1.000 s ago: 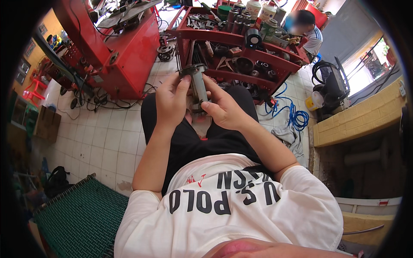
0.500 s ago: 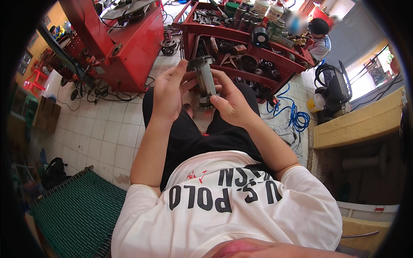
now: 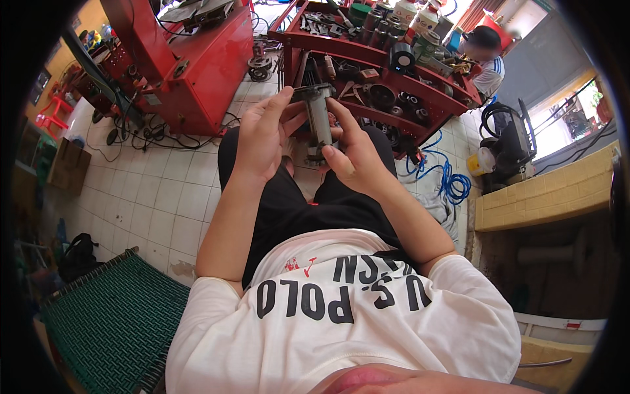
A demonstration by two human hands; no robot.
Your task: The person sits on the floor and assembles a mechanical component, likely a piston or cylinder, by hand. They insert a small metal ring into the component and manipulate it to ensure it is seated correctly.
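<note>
A grey metal part [image 3: 319, 121] is held between the two hands, above the gap in the black trousers [image 3: 295, 217], its flanged ends set one far, one near. By the right hand [image 3: 357, 154] it is clamped: the thumb is laid at the near end, the index finger is stretched up the side, and the other fingers are partly hidden behind. The long grip is perhaps used so that a slanted piece is steadied along its length. The thumb of the left hand [image 3: 261, 134] is raised just beside the far flange, with its fingers curled behind; whether they are closed on the metal cannot be told. The part is probably lifted there so that its side can be seen.

Beyond the fingers, wrenches [image 3: 321, 26] and bottles [image 3: 420, 23] are carried on a red cart [image 3: 328, 47], presumably so that they are within easy reach. Right of the fingers, a blue hose [image 3: 455, 187] is coiled loosely on the floor, near a grey cloth [image 3: 433, 205]. Left of them, a red machine [image 3: 203, 82] is seen, well apart.
</note>
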